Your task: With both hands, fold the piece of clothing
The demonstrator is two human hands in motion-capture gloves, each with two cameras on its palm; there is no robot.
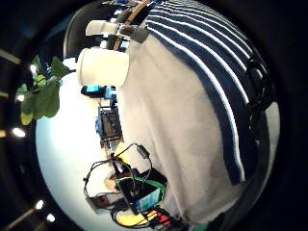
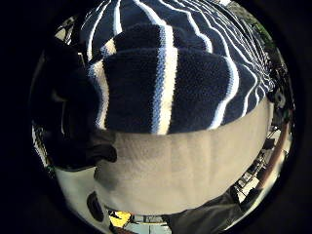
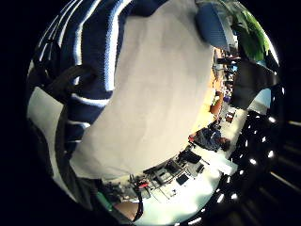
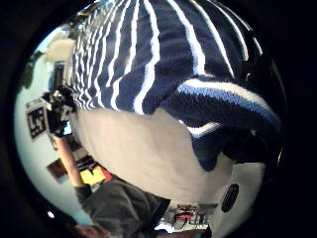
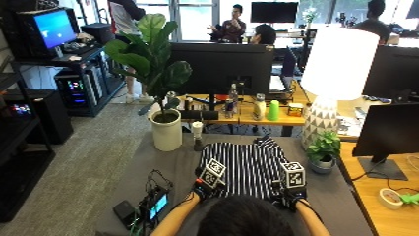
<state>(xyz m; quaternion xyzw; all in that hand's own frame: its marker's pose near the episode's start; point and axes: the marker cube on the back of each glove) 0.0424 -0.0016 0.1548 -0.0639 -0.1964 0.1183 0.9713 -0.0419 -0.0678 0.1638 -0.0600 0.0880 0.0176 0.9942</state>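
You are working at a grey table (image 5: 164, 162), and the striped garment (image 5: 245, 164) is lying flat on it right in front of you, reaching away from your hands toward the far edge. It is a navy knit with thin white stripes running lengthwise, and the palm views are showing a coarse, nubbly weave with a pale blue line beside some of the white ones. Your left hand (image 5: 204, 187) is sitting at the near left corner of the garment and your right hand (image 5: 291, 192) at the near right corner, the two held apart across its width. In the left thumb side palm view a folded hem of the cloth (image 2: 165, 90) is bunching close against the palm, beside the dark gloved fingers (image 2: 73, 122); the right thumb side palm view is showing a similar turned-up edge (image 4: 218, 106). Whether either hand is actually pinching the fabric, you cannot tell from these views. No writing is readable on the garment.
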